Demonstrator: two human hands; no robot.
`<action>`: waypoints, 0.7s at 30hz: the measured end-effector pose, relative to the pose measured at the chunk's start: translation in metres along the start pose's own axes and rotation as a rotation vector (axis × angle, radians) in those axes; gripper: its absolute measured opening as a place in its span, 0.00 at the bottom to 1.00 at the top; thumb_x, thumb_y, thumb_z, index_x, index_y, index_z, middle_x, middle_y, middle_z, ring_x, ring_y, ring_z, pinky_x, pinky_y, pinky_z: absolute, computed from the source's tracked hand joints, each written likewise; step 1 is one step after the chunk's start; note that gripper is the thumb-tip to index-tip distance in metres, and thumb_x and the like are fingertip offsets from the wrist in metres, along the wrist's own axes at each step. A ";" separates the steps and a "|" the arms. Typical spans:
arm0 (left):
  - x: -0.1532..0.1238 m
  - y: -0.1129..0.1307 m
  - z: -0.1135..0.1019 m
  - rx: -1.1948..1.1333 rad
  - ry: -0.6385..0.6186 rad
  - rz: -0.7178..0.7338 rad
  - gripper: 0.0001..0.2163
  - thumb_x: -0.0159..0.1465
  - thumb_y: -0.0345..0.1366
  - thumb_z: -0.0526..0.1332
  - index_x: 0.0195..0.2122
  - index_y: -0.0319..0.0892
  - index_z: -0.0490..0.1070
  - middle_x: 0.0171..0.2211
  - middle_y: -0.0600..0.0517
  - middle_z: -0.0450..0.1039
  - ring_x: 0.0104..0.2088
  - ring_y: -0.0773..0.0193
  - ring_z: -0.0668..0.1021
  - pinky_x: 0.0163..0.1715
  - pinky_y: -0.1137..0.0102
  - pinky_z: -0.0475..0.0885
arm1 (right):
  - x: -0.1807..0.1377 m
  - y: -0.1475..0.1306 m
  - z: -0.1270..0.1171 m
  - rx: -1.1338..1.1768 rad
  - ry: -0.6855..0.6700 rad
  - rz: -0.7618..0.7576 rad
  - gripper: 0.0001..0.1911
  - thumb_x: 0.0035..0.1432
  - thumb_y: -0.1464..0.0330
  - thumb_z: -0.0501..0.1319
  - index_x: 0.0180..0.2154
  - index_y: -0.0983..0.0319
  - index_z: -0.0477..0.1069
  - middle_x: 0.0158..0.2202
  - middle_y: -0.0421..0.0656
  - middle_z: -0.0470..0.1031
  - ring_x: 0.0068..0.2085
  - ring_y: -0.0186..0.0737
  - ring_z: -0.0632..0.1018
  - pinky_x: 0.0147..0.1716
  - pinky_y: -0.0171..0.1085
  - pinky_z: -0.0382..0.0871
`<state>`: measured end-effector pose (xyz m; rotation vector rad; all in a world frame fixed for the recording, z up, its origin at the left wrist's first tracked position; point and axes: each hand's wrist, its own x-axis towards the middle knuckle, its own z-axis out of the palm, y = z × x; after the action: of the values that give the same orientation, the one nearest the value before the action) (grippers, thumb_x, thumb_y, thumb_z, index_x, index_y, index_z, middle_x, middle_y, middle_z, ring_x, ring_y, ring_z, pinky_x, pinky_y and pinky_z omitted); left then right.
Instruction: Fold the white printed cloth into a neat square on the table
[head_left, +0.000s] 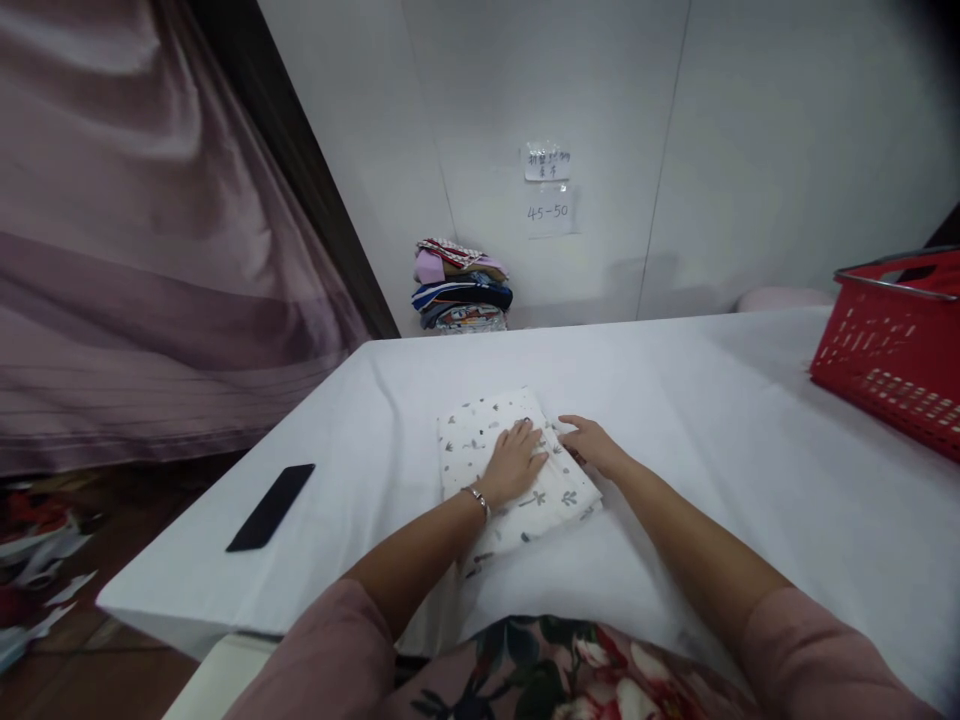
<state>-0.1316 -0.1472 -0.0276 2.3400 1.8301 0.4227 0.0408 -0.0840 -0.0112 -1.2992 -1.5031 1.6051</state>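
A white cloth [480,430] printed with small grey-green plants lies folded on the table in front of me. My left hand [515,462] rests flat on top of it, fingers spread, with a bracelet at the wrist. At the cloth's right edge is my right hand [594,447]. Its index finger points outward over the edge, while the other fingers curl at the fabric and are partly hidden. The near right corner of the cloth sticks out below this hand.
A white-covered table [697,420] spans the view. A dark flat rectangle [271,507] lies at left, a red basket [892,345] stands at right. Folded fabrics [461,290] are stacked by the wall under paper signs [550,190]. A pink curtain [150,220] hangs left.
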 end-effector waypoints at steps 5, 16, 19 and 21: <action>-0.002 0.003 -0.003 -0.039 0.020 -0.031 0.24 0.66 0.46 0.41 0.61 0.43 0.51 0.64 0.47 0.46 0.64 0.58 0.48 0.60 0.57 0.46 | 0.012 -0.013 0.003 -0.028 -0.001 0.018 0.31 0.50 0.75 0.58 0.57 0.66 0.59 0.20 0.38 0.70 0.19 0.31 0.67 0.17 0.29 0.56; -0.003 0.004 -0.001 -0.018 0.016 -0.018 0.25 0.66 0.46 0.42 0.63 0.43 0.47 0.64 0.48 0.46 0.64 0.60 0.48 0.61 0.57 0.44 | 0.028 -0.019 0.017 -0.063 0.033 -0.046 0.27 0.49 0.76 0.57 0.54 0.70 0.62 0.16 0.35 0.65 0.17 0.31 0.65 0.17 0.30 0.56; -0.003 0.004 -0.002 -0.012 0.009 -0.020 0.25 0.66 0.46 0.42 0.63 0.44 0.45 0.64 0.49 0.44 0.64 0.60 0.47 0.61 0.57 0.44 | 0.033 -0.013 0.016 -0.066 0.045 -0.100 0.24 0.47 0.77 0.56 0.49 0.68 0.65 0.17 0.34 0.65 0.17 0.29 0.64 0.17 0.29 0.57; -0.002 0.004 -0.004 -0.007 -0.015 -0.008 0.25 0.66 0.47 0.41 0.63 0.46 0.46 0.64 0.49 0.44 0.64 0.60 0.47 0.61 0.57 0.43 | 0.039 -0.006 0.014 -0.095 0.063 -0.128 0.23 0.46 0.78 0.55 0.47 0.66 0.66 0.17 0.33 0.65 0.17 0.29 0.65 0.17 0.29 0.57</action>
<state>-0.1296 -0.1506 -0.0234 2.3240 1.8274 0.4084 0.0128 -0.0539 -0.0175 -1.2651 -1.6062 1.4150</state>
